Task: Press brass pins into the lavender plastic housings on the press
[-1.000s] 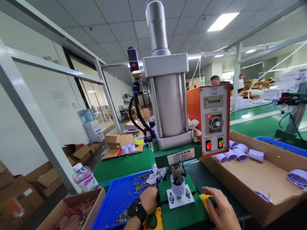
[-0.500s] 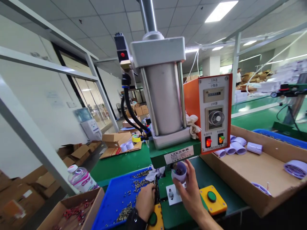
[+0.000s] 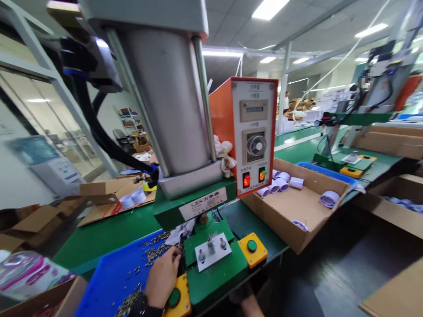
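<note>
My left hand (image 3: 164,274) is at the right edge of the blue tray (image 3: 104,273), its fingers bent together over small metal parts; what they hold, if anything, is too small to tell. Low in the view, below the green press base (image 3: 220,281), my right hand (image 3: 243,294) is dark and blurred, its fingers hidden. A metal plate (image 3: 213,252) with upright pins lies bare on the base under the press cylinder (image 3: 168,101).
Yellow button boxes (image 3: 253,250) flank the base. An orange control box (image 3: 254,136) hangs beside the cylinder. A cardboard box (image 3: 291,211) with purple rings stands right; a bottle (image 3: 31,275) is at left.
My right hand has let go of the purple ring's place at the plate and dropped below the bench edge; the ring is gone from there. The view has swung right and closer.
</note>
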The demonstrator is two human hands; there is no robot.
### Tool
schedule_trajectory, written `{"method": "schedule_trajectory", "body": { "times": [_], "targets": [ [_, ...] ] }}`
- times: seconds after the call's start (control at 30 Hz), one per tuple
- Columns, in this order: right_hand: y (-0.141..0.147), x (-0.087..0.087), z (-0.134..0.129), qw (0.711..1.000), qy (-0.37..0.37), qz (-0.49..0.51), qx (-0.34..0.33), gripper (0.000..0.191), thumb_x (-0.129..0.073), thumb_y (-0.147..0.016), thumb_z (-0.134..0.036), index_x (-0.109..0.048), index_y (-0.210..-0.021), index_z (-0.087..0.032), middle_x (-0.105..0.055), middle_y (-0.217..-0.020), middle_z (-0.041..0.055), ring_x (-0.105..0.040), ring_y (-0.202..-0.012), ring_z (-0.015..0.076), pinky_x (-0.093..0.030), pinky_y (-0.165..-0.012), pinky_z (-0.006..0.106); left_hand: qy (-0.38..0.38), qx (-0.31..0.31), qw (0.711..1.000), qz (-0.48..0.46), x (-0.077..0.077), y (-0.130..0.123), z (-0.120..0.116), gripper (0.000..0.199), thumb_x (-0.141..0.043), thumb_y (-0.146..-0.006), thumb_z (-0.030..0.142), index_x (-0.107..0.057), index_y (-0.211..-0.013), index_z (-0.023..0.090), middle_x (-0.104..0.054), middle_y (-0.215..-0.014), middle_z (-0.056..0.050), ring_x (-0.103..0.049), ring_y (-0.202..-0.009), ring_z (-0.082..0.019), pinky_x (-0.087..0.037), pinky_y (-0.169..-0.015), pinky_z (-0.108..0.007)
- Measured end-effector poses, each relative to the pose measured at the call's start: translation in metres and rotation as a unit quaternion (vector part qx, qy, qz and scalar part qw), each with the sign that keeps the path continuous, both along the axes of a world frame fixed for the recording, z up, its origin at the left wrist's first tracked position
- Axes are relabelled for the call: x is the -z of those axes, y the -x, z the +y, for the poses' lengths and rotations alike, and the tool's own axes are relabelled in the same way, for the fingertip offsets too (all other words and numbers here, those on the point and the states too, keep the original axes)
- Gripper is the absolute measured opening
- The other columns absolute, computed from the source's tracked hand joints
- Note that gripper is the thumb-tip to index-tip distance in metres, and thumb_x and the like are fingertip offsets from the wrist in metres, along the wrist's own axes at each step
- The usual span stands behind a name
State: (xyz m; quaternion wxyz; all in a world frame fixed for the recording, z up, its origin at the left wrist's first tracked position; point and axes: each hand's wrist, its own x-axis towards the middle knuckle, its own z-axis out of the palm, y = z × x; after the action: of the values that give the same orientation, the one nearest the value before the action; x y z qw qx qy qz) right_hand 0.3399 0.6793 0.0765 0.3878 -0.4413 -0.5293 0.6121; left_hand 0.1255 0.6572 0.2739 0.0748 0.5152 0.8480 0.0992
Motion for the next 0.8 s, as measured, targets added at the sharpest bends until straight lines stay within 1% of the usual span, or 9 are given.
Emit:
{"method": "schedule_trajectory", "body": {
  "times": [0.2, 0.3, 0.4, 0.47, 0.5, 0.57, 0.63, 0.7, 0.8],
  "targets": [
    [-0.006, 0.015, 0.015, 0.999, 0.028, 0.013, -0.019, 0.062, -0.058, -0.063, -0.058, -0.062, -0.116, -0.025, -0.070, -0.103, 0.0075, -0.056, -0.117, 0.0322, -0.036, -0.107, 0.046, -0.006, 0.002, 1.000, -0.020, -0.003, 0.000, 0.004, 0.017, -0.040, -0.089, 0.022, -0.058, -0.085, 0.023, -0.073, -0.089, -0.003, -0.066, -0.085, -0.017, -0.042, -0.073, -0.025],
    [-0.019, 0.002, 0.004, 0.997, 0.020, 0.005, -0.069, 0.049, -0.057, -0.068, -0.054, -0.068, -0.107, -0.026, -0.071, -0.100, 0.0064, -0.060, -0.112, 0.0315, -0.038, -0.105, 0.047, -0.015, -0.001, 0.999, -0.029, -0.005, -0.001, 0.003, 0.019, -0.040, -0.088, 0.024, -0.059, -0.085, 0.023, -0.073, -0.089, -0.003, -0.066, -0.085, -0.017, -0.043, -0.074, -0.025],
    [-0.061, -0.056, 0.003, 0.986, -0.005, -0.007, -0.166, 0.029, -0.071, -0.063, -0.039, -0.074, -0.089, -0.027, -0.074, -0.086, 0.0024, -0.069, -0.087, 0.0280, -0.052, -0.086, 0.040, -0.015, 0.006, 0.999, -0.035, -0.004, 0.002, 0.004, 0.022, -0.039, -0.088, 0.029, -0.060, -0.083, 0.024, -0.073, -0.088, -0.002, -0.067, -0.084, -0.018, -0.044, -0.074, -0.025],
    [-0.106, -0.119, 0.021, 0.943, -0.070, -0.032, -0.324, 0.020, -0.066, -0.072, -0.030, -0.074, -0.090, -0.030, -0.074, -0.087, -0.0016, -0.070, -0.083, 0.0216, -0.054, -0.077, 0.032, -0.007, 0.007, 1.000, -0.027, -0.003, 0.006, 0.006, 0.024, -0.039, -0.087, 0.031, -0.061, -0.082, 0.025, -0.074, -0.088, -0.001, -0.068, -0.084, -0.019, -0.045, -0.074, -0.025],
    [-0.131, -0.154, 0.038, 0.931, -0.129, -0.062, -0.337, 0.026, -0.057, -0.080, -0.025, -0.072, -0.101, -0.031, -0.074, -0.095, -0.0019, -0.069, -0.087, 0.0189, -0.054, -0.080, 0.030, -0.004, 0.007, 1.000, -0.019, -0.001, 0.008, 0.007, 0.025, -0.038, -0.087, 0.032, -0.062, -0.084, 0.025, -0.074, -0.090, -0.002, -0.068, -0.085, -0.020, -0.046, -0.075, -0.026],
    [-0.178, -0.215, 0.089, 0.925, -0.256, -0.234, -0.156, 0.029, -0.052, -0.084, -0.017, -0.069, -0.103, -0.028, -0.072, -0.099, -0.0015, -0.067, -0.092, 0.0154, -0.051, -0.086, 0.028, -0.005, 0.002, 1.000, -0.007, 0.002, 0.012, 0.009, 0.027, -0.037, -0.086, 0.031, -0.063, -0.089, 0.025, -0.074, -0.097, -0.003, -0.068, -0.091, -0.021, -0.047, -0.078, -0.027],
    [-0.215, -0.254, 0.152, 0.882, -0.240, -0.402, 0.051, 0.027, -0.052, -0.085, -0.012, -0.068, -0.105, -0.021, -0.070, -0.107, 0.0050, -0.063, -0.102, 0.0181, -0.048, -0.093, 0.032, -0.005, -0.003, 1.000, -0.008, 0.005, 0.015, 0.010, 0.030, -0.036, -0.086, 0.029, -0.064, -0.095, 0.024, -0.074, -0.104, -0.004, -0.068, -0.095, -0.021, -0.047, -0.081, -0.028],
    [-0.236, -0.268, 0.209, 0.856, -0.203, -0.458, 0.132, 0.022, -0.057, -0.086, -0.014, -0.066, -0.105, -0.011, -0.067, -0.109, 0.0137, -0.061, -0.106, 0.0245, -0.046, -0.095, 0.043, -0.014, -0.004, 1.000, -0.016, 0.007, 0.018, 0.010, 0.032, -0.035, -0.087, 0.027, -0.063, -0.101, 0.023, -0.073, -0.107, -0.005, -0.067, -0.098, -0.022, -0.047, -0.083, -0.029],
    [-0.243, -0.260, 0.260, 0.827, -0.173, -0.490, 0.214, 0.028, -0.061, -0.089, -0.029, -0.060, -0.112, -0.013, -0.062, -0.114, 0.0093, -0.061, -0.103, 0.0221, -0.050, -0.090, 0.045, -0.032, -0.001, 0.999, -0.030, 0.006, 0.019, 0.008, 0.029, -0.036, -0.088, 0.026, -0.062, -0.101, 0.024, -0.074, -0.103, -0.005, -0.068, -0.094, -0.022, -0.047, -0.081, -0.028]
  ]
}}
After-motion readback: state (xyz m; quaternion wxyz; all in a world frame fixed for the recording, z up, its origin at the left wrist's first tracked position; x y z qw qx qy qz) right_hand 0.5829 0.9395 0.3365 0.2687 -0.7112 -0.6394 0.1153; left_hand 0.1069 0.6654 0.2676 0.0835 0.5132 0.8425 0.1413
